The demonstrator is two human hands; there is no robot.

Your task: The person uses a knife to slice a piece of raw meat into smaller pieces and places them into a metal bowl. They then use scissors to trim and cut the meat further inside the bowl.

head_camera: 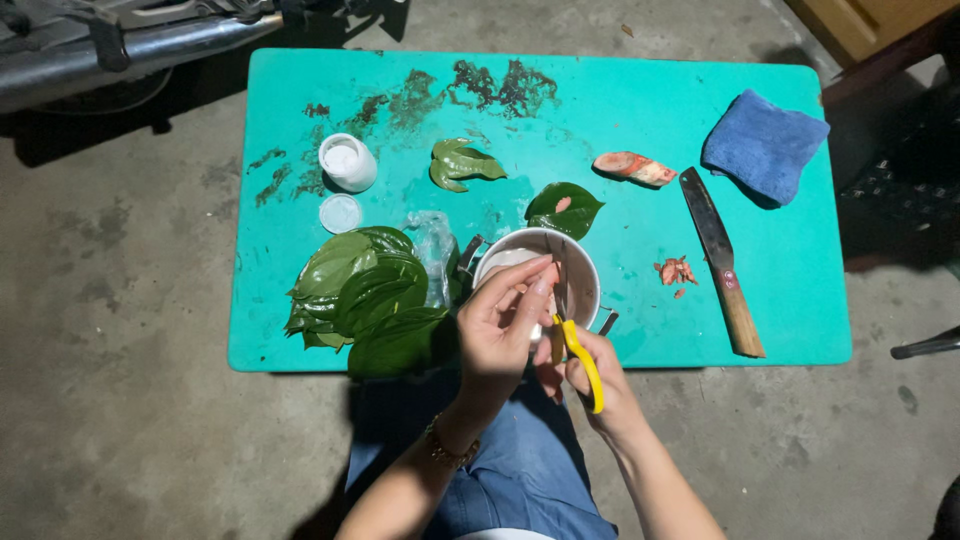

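- A white bowl point(585, 275) stands at the table's point(640, 110) near edge; its contents are hidden behind the hands.
- Left hand point(505, 325), fingers curled, pinches a small pale piece point(546, 280) over the bowl.
- Right hand point(590, 385) grips yellow-handled scissors point(572, 335), blades up at the piece.
- A white jar point(348, 162) holding white paste stands open near the far left corner, its lid point(340, 213) beside it.
- Green leaves point(365, 290) are piled left of the bowl.

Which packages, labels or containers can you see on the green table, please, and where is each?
White jar: back left, round, open.
Its lid: just in front of the jar, round, pale.
Clear plastic bag: beside the leaf pile, crumpled.
White bowl: front centre, under the hands.
No labels, signs or screens visible.
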